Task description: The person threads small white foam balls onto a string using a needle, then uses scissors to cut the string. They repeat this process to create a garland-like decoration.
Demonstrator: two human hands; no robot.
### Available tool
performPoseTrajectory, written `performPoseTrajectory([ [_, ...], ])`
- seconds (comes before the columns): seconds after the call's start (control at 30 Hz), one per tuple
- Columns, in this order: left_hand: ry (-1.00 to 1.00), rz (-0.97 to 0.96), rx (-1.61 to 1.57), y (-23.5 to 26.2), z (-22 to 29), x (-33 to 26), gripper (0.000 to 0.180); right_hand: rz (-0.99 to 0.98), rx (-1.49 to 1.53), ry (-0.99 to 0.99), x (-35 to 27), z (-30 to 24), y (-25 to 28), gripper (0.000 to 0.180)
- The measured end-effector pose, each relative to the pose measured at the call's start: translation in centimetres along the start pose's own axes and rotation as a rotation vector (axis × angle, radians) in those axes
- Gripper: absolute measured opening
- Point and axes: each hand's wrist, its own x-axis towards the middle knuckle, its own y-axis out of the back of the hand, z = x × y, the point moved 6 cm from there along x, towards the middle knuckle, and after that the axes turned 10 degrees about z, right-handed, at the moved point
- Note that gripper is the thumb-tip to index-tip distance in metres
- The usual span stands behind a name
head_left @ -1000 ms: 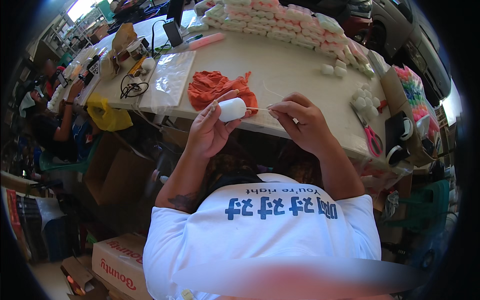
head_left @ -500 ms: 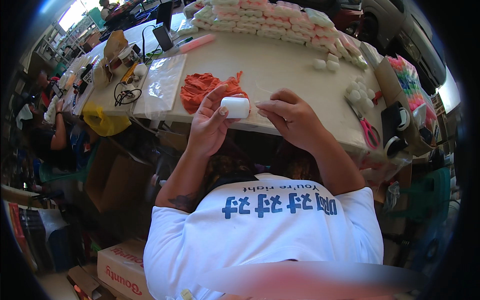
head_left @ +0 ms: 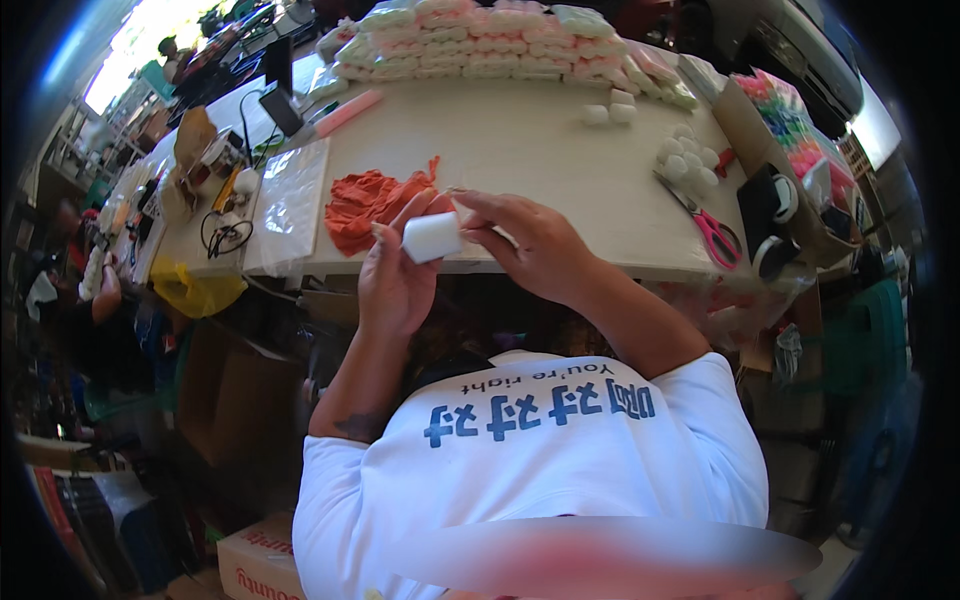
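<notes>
A smooth white cylinder that looks like a spool of thread [head_left: 432,238] is held over the table's near edge. My left hand [head_left: 393,285] grips it from the left, thumb at the near side and fingers behind. My right hand [head_left: 525,235] meets its right end, fingertips closed against the rim; any thread between them is too fine to make out. Just behind my left hand lies a crumpled orange cloth [head_left: 365,205]. A flat clear plastic bag [head_left: 290,195] rests left of the cloth.
Stacked packs of pink and white rolls [head_left: 470,45] line the table's back. To the right are loose white rolls [head_left: 596,115], a cluster of white pieces [head_left: 686,165], pink-handled scissors [head_left: 718,240] and a cardboard box [head_left: 780,150]. A cable [head_left: 228,235] lies left; a co-worker [head_left: 100,300] sits farther left.
My right hand has come in from beside the spool, where it pinched a fine strand, to touch the spool's end. The spool has tilted slightly. The whole view has shifted.
</notes>
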Motion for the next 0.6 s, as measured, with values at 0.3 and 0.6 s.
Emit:
performPoseTrajectory([
  [0.3, -0.230, 0.296, 0.144, 1.2, 2.1, -0.2, 0.055, -0.046, 0.081, 0.009, 0.0, 0.2, -4.0, 0.042],
  [0.6, -0.179, 0.220, 0.222, 0.8, 1.2, -0.2, 0.062, -0.018, 0.111, -0.140, -0.5, 1.2, -5.3, 0.058],
])
